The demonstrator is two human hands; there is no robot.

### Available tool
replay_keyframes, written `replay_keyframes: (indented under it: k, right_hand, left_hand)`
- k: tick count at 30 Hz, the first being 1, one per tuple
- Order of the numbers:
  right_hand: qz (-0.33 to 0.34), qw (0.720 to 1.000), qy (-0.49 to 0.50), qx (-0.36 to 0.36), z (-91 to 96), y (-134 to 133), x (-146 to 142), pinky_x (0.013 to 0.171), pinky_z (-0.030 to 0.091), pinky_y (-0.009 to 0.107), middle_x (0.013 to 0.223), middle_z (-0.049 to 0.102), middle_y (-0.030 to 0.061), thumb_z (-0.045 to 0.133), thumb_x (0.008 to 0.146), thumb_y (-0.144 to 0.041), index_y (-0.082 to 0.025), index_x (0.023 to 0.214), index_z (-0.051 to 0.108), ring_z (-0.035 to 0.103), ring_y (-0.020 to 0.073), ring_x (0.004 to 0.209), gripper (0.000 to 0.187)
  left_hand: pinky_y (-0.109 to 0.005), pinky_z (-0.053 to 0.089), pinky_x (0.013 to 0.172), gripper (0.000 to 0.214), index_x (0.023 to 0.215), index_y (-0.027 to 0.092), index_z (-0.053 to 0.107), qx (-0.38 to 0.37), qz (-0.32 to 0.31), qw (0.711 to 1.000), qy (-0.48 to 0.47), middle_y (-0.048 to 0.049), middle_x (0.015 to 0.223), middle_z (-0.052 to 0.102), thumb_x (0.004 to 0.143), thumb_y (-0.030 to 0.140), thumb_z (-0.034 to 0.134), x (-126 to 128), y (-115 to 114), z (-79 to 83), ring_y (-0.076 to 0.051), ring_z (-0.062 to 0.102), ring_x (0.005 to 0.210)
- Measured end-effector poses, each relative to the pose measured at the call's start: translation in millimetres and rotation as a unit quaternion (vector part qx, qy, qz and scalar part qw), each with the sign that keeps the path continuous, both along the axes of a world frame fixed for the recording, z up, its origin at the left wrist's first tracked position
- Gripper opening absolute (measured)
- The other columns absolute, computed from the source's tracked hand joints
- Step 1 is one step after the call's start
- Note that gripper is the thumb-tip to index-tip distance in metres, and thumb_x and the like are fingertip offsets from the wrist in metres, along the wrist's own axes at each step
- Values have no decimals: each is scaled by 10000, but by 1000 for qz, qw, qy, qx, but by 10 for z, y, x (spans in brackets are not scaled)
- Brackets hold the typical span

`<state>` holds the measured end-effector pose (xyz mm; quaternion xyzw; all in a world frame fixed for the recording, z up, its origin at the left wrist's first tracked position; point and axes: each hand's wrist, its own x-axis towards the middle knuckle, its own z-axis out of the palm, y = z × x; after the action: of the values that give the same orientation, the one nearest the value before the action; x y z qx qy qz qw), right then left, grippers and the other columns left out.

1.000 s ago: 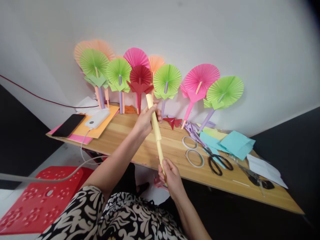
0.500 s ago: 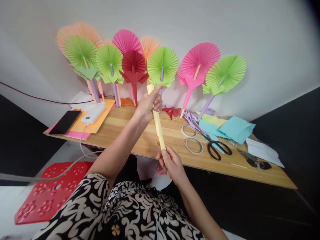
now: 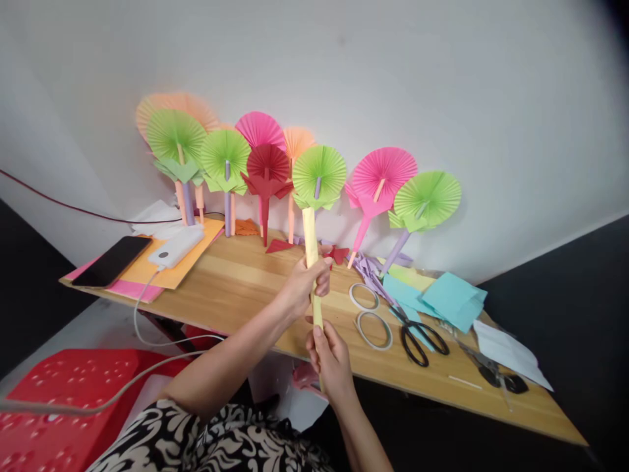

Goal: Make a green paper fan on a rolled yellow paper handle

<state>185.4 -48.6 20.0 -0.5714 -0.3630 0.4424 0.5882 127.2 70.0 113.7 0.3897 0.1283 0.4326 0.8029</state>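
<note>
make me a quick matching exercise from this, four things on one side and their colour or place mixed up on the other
1. tube
2. phone
3. stool
4. tape rolls

a. red
b. flat on the wooden table
c. held in the left hand and right hand
d. black, on coloured sheets

Pairs: 1-c, 2-d, 3-a, 4-b

The head camera faces forward and down, seemingly near the table [image 3: 240, 269].
</note>
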Motion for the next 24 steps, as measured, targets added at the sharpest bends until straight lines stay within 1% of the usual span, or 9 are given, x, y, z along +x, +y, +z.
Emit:
replay_keyframes:
  k: [4, 6, 11, 13, 15, 17, 18, 22, 24]
  right_hand:
    - [35, 999, 6, -19, -105, -56, -51, 412, 345, 189, 659, 542, -34, 581, 825, -731, -189, 793, 562, 420, 51, 449, 543]
    - [52, 998, 10, -34, -189, -102, -93, 442, 368, 202, 622, 530, -38, 550, 846, -734, -187, 790, 561, 430, 60, 453, 550]
    - [27, 998, 29, -52, -404, -209, -178, 425, 251, 197, 537, 410, -82, 535, 828, -776, -186, 919, 591, 315, 62, 444, 600]
    - [23, 998, 38, -53, -492, -248, -184, 417, 193, 199, 519, 367, -90, 524, 824, -788, -180, 907, 605, 262, 58, 433, 619]
    - [21, 998, 43, -52, -583, -287, -180, 418, 163, 202, 506, 337, -92, 515, 834, -781, -179, 848, 608, 219, 52, 428, 609]
    - [20, 997, 50, -50, -665, -322, -178, 424, 152, 202, 497, 318, -94, 512, 847, -766, -183, 800, 597, 197, 50, 429, 591]
    - [25, 997, 54, -50, -697, -335, -182, 426, 150, 202, 493, 313, -94, 513, 850, -761, -185, 785, 592, 193, 49, 429, 585]
    - [56, 995, 59, -54, -739, -358, -226, 434, 157, 202, 493, 325, -90, 524, 855, -748, -182, 775, 592, 209, 49, 434, 576]
    - [73, 993, 63, -67, -719, -358, -256, 433, 158, 200, 488, 329, -90, 530, 846, -756, -181, 756, 580, 220, 48, 434, 585]
  left_hand:
    - [-170, 182, 377, 448, 1040, 156, 587, -4, 10, 1000, -5, 130, 473, 364, 735, 409, 797, -58, 53, -43, -24, 257, 337]
    - [-177, 166, 376, 456, 1039, 162, 585, -3, 11, 1000, -7, 133, 472, 349, 732, 422, 800, -94, 62, -52, -25, 239, 338]
    - [-202, 189, 409, 509, 1127, 175, 593, 11, -5, 1000, 15, 134, 471, 330, 752, 457, 791, -197, -2, -92, -42, 237, 364]
    - [-215, 296, 482, 514, 1162, 164, 611, 40, -5, 999, 33, 96, 499, 422, 777, 463, 775, -262, -30, -93, -67, 358, 437]
    - [-242, 395, 621, 531, 1179, 154, 624, 75, 3, 996, 41, 29, 596, 561, 782, 473, 773, -343, -36, -69, -104, 496, 583]
    - [-267, 423, 721, 571, 1194, 151, 626, 88, 3, 996, 28, -18, 705, 639, 769, 501, 777, -424, -14, -19, -132, 560, 694]
    - [-274, 427, 727, 593, 1200, 153, 623, 84, 1, 996, 13, -23, 725, 648, 761, 522, 775, -460, 8, 13, -137, 570, 698]
    - [-263, 418, 617, 582, 1201, 164, 604, 56, 10, 998, -32, 5, 667, 617, 793, 561, 726, -534, 157, 139, -129, 566, 581]
    - [-237, 365, 520, 502, 1170, 167, 601, 42, 27, 998, -40, 42, 595, 566, 830, 523, 702, -531, 249, 181, -98, 495, 466]
